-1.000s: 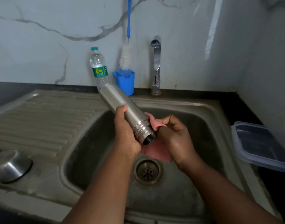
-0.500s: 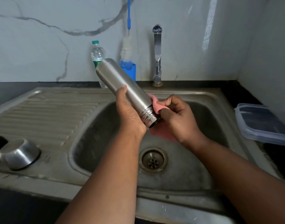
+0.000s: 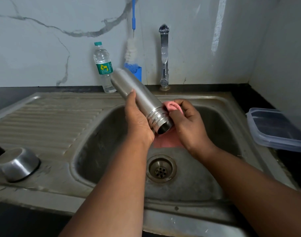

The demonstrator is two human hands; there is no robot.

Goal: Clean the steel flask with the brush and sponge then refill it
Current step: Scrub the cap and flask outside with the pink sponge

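Note:
The steel flask is held tilted above the sink basin, its open threaded mouth pointing down toward me. My left hand grips the flask around its lower body. My right hand presses a thin pink sponge against the threaded neck; part of the sponge hangs below the mouth. A bottle brush with a blue handle stands in a blue cup at the back wall, partly hidden by the flask.
A tap rises behind the basin, no water running. A plastic water bottle stands left of the cup. A steel cap or bowl lies upside down on the drainboard. A lidded plastic box sits at the right. The drain is open.
The flask and both hands have kept close together over the basin, and my right fingers have wrapped the pink sponge tighter around the flask's neck. The camera view has shifted slightly.

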